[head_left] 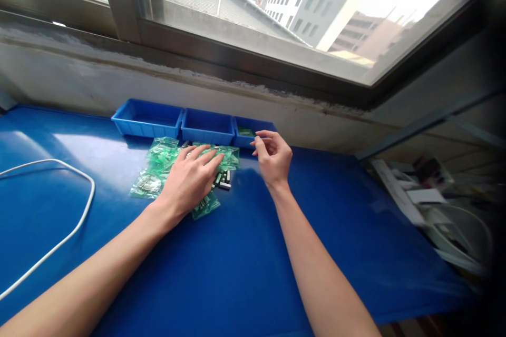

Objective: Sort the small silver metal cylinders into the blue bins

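Observation:
My left hand (194, 175) lies with fingers spread on a pile of green-tinted plastic bags (160, 160) with small parts inside. By its fingertips, several small black components with pale faces (224, 186) sit on the table. Another green bag (206, 206) shows below the palm. My right hand (274, 158) is at the front of the right blue bin (261, 125), thumb and fingers curled together in a pinch; whatever is between them, if anything, is too small to make out. Inside that bin is a green piece (245, 131), partly seen.
Two more blue bins, the left one (148, 116) and the middle one (207, 125), stand in the same row by the wall under the window. A white cable (85, 210) curves over the blue table (245, 274) at left. Beyond the right edge is a cluttered shelf (427, 197).

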Demonstrator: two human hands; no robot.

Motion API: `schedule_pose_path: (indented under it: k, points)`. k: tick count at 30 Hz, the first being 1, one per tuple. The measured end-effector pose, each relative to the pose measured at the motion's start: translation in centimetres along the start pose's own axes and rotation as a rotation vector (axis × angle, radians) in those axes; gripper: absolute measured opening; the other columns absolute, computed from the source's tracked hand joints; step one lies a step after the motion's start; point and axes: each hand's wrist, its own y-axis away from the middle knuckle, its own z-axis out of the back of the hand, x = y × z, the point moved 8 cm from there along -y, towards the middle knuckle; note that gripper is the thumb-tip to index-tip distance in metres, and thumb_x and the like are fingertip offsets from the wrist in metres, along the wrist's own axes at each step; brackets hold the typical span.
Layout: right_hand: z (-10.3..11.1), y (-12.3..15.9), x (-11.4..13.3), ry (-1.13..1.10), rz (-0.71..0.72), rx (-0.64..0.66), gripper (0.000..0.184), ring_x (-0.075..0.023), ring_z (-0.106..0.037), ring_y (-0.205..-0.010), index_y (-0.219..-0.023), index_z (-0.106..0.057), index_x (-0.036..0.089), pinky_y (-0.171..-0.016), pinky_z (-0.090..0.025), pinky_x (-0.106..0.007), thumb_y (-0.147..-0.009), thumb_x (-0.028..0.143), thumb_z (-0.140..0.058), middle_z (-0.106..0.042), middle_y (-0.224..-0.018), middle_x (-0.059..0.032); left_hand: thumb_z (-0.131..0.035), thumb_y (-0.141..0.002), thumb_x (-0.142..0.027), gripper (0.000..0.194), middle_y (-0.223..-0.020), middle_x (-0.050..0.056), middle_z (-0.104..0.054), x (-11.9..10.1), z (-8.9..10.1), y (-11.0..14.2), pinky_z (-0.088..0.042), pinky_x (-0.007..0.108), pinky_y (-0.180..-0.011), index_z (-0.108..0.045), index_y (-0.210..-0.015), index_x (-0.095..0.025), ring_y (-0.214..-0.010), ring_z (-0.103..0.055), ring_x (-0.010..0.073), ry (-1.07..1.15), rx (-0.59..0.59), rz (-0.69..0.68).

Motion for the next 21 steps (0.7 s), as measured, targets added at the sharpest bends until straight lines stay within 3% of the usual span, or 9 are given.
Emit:
schedule_pose_path:
  k: [6,9,11,15,21]
  points:
    - [-1.4,0.6,0.3,-0.094,-0.045,0.131,0.024,-0.0138,-0.061,-0.055,-0.095,-0.07,0.022,-0.056,-0.051,-0.028,-0.086,0.044,-0.067,-0.07,-0.073,-0.0007,-0.047,-0.099,-0.014,0.035,-0.129,0.012,-0.07,0.0,1.6,0.0,-0.05,0.045,-0.097,-0.066,-0.129,-0.018,-0.118,-0.064,0.029,0.091,-0.14,0.006]
    - [-2.6,1.0,0.4,-0.198,-0.102,0.259,0.031,-0.0118,-0.058,-0.054,-0.097,-0.07,0.022,-0.054,-0.049,-0.027,-0.086,0.05,-0.067,-0.072,-0.078,-0.0013,-0.053,-0.101,-0.022,0.024,-0.106,0.009,-0.076,0.8,2.9,0.1,-0.053,0.032,-0.084,-0.071,-0.115,-0.017,-0.092,-0.07,0.0201,0.292,-0.31,0.098]
    - [-3.5,1.2,0.5,-0.266,-0.145,0.349,0.035,-0.0091,-0.054,-0.048,-0.098,-0.071,0.021,-0.048,-0.044,-0.025,-0.087,0.054,-0.065,-0.073,-0.083,-0.002,-0.059,-0.098,-0.029,0.019,-0.085,0.005,-0.076,1.5,3.3,0.2,-0.05,0.025,-0.071,-0.073,-0.095,-0.016,-0.071,-0.067,0.0143,0.403,-0.385,0.196]
    - [-4.4,1.7,0.9,-0.343,-0.185,0.468,0.037,-0.0051,-0.044,-0.04,-0.096,-0.074,0.02,-0.04,-0.033,-0.024,-0.087,0.055,-0.067,-0.073,-0.082,-0.0015,-0.062,-0.096,-0.039,0.037,-0.059,-0.002,-0.062,2.4,3.0,0.2,-0.041,0.023,-0.057,-0.064,-0.067,-0.016,-0.052,-0.052,0.0095,0.529,-0.377,0.339]
    - [-5.3,2.5,0.5,-0.41,-0.294,0.577,0.036,-0.0082,-0.051,-0.047,-0.091,-0.075,0.019,-0.045,-0.042,-0.023,-0.067,0.044,-0.088,-0.068,-0.067,0.0018,-0.059,-0.098,-0.038,0.036,-0.062,-0.001,-0.063,2.3,2.7,0.2,-0.041,0.023,-0.061,-0.067,-0.07,-0.016,-0.055,-0.052,0.01,0.544,-0.349,0.362]
